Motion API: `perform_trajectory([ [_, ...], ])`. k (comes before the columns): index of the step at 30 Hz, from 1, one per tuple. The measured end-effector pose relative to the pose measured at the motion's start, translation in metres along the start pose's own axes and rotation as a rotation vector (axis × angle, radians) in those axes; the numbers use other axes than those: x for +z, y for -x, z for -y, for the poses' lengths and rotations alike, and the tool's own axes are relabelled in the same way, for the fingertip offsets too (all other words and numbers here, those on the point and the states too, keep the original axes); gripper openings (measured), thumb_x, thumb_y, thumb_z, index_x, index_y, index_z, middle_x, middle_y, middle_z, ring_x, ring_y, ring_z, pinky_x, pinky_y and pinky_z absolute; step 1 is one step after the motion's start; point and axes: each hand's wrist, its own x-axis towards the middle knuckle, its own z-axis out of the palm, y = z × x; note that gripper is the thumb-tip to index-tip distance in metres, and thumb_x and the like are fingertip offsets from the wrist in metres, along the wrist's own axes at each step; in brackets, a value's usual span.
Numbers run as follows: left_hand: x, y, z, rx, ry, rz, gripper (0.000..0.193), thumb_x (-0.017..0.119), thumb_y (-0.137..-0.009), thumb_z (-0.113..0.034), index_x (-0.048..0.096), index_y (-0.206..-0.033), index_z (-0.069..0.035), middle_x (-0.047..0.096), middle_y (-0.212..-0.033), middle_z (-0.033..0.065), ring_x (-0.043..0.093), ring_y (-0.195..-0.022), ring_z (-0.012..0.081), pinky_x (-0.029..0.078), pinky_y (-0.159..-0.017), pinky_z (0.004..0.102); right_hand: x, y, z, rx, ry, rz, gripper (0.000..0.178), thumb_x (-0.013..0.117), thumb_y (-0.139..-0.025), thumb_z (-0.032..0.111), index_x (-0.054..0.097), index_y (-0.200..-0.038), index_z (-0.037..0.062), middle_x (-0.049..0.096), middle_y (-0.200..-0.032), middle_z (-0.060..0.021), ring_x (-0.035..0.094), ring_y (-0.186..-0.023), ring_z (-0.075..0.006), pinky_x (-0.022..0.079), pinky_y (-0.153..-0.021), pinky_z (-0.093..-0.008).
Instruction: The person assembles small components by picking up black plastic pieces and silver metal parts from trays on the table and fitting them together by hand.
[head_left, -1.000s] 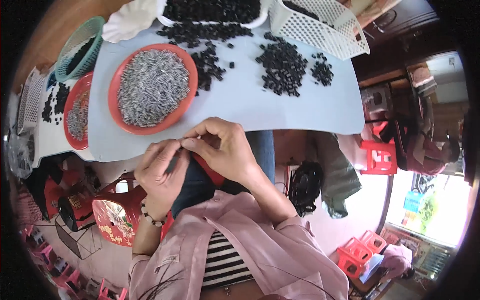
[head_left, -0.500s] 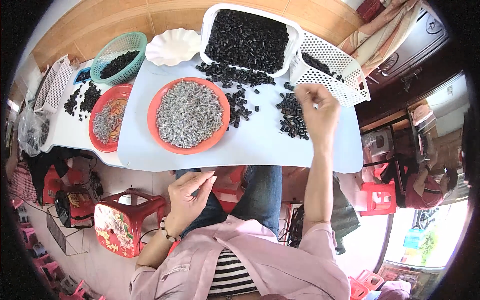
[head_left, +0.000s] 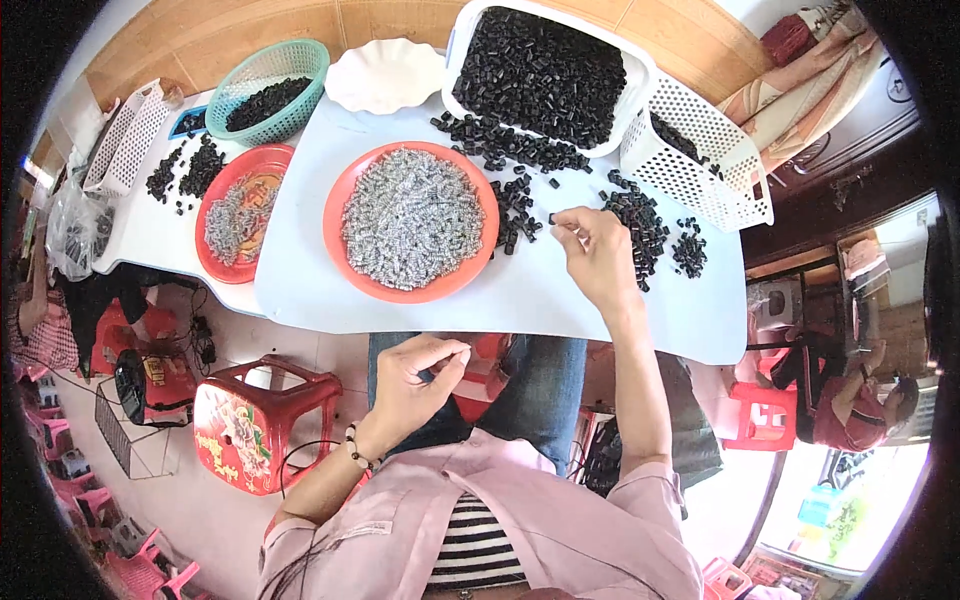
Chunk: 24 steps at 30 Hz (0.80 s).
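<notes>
My right hand (head_left: 603, 258) is above the table (head_left: 540, 290), between two heaps of small black plastic pieces. Its thumb and forefinger pinch a small black piece (head_left: 552, 219) at the tips. The right-hand heap of black pieces (head_left: 640, 225) lies just beyond the wrist, and the middle heap (head_left: 516, 205) lies left of the fingertips. An orange-red bowl (head_left: 332, 215) full of small silvery metal pieces (head_left: 410, 220) stands left of them. My left hand (head_left: 415, 380) hovers over my lap, in front of the table edge, with thumb and fingertips together; what they hold is too small to make out.
At the back stand a white tub (head_left: 640, 85) of black pieces and a white perforated basket (head_left: 735, 185). A scalloped white dish (head_left: 385, 75), a green basket (head_left: 315, 75) and a red plate (head_left: 210, 225) are to the left. A red stool (head_left: 235, 440) stands below.
My right hand has moved left from over the right-hand heap toward the middle one, uncovering a small cluster at the right. My left hand stays pinched over my lap. The view has shifted slightly.
</notes>
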Motion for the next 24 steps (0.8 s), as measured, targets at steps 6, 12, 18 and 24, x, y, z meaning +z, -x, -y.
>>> perform_trajectory([
  [6, 0.006, 0.002, 0.005, -0.023, 0.022, 0.053, 0.014, 0.071, -0.084, -0.002, 0.074, -0.097, 0.0, 0.072, -0.082, 0.01, 0.064, -0.066, 0.0126, 0.05, -0.06, 0.0243, 0.014, -0.002, -0.012, -0.054, 0.131, -0.03, 0.026, 0.071, -0.078, 0.003, 0.072, -0.103, 0.0107, 0.067, -0.089, -0.0088, 0.059, -0.089, -0.0316, 0.05, -0.079, -0.0408],
  [12, 0.007, -0.001, 0.006, -0.015, 0.05, 0.061, 0.015, 0.071, -0.084, -0.002, 0.074, -0.099, 0.0, 0.072, -0.083, 0.0098, 0.064, -0.067, 0.0126, 0.05, -0.061, 0.0243, 0.018, -0.003, -0.018, -0.034, 0.215, 0.021, 0.021, 0.072, -0.078, 0.004, 0.071, -0.098, 0.0103, 0.064, -0.083, -0.0092, 0.059, -0.088, -0.0315, 0.05, -0.079, -0.0405],
  [18, 0.004, -0.004, 0.004, -0.034, 0.052, 0.074, 0.016, 0.07, -0.085, -0.003, 0.074, -0.1, 0.0, 0.073, -0.085, 0.0102, 0.065, -0.07, 0.0136, 0.051, -0.064, 0.0249, 0.017, -0.002, -0.012, 0.007, 0.007, -0.027, 0.02, 0.071, -0.079, 0.0, 0.07, -0.098, 0.0069, 0.07, -0.09, -0.0108, 0.061, -0.078, -0.0301, 0.05, -0.074, -0.0378],
  [24, 0.009, -0.013, -0.012, -0.087, 0.191, 0.05, 0.022, 0.069, -0.089, -0.004, 0.072, -0.111, 0.0, 0.071, -0.092, 0.0086, 0.063, -0.079, 0.0105, 0.05, -0.072, 0.0241, 0.001, 0.034, 0.023, 0.296, -0.897, 0.068, 0.036, 0.065, -0.091, 0.0, 0.058, -0.126, 0.0002, 0.07, -0.096, -0.0069, 0.063, -0.092, -0.0108, 0.048, -0.077, -0.0236],
])
